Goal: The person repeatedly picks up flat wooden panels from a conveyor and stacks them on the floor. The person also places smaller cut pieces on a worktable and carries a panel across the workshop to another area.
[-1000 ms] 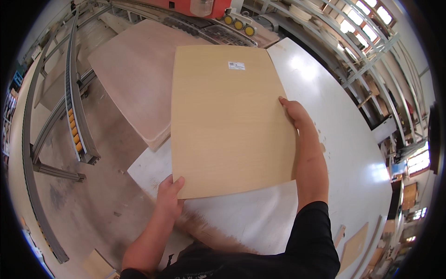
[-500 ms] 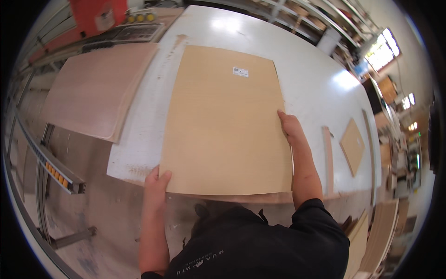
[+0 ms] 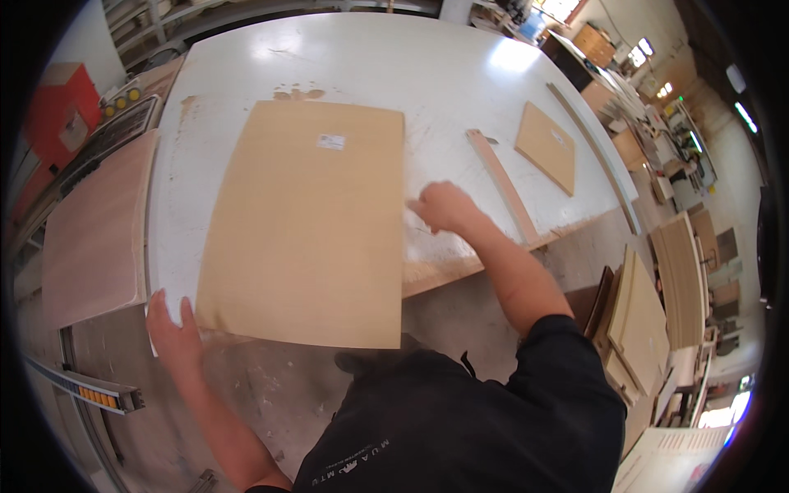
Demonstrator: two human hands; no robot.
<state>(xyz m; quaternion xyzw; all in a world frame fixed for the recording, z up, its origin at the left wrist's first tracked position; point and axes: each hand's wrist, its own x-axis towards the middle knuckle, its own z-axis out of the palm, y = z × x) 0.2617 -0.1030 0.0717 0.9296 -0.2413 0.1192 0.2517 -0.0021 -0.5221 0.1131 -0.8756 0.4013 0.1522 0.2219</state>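
Note:
A large tan rectangular panel (image 3: pixel 304 238) with a small white label near its far end lies on the white worktable (image 3: pixel 444 74). Its near end overhangs the table's front edge. My left hand (image 3: pixel 177 337) is beside the panel's near left corner, at the table's edge, thumb and fingers spread and off the panel. Just right of the panel's right edge hovers my right hand (image 3: pixel 446 208), a small gap from it, with fingers loosely bent, slightly apart and nothing visible in them.
A narrow wooden strip (image 3: pixel 501 185), a small tan panel (image 3: pixel 546 148) and a long grey strip (image 3: pixel 596 156) lie on the right. A reddish-brown sheet (image 3: pixel 99 238) rests at left, by a red machine (image 3: pixel 66 115). Panels (image 3: pixel 641 320) lean at lower right.
Both hands have let go of the panel: the left has moved outward from its corner, the right away from its edge. My view has turned right, shifting the table and panel leftward in the picture.

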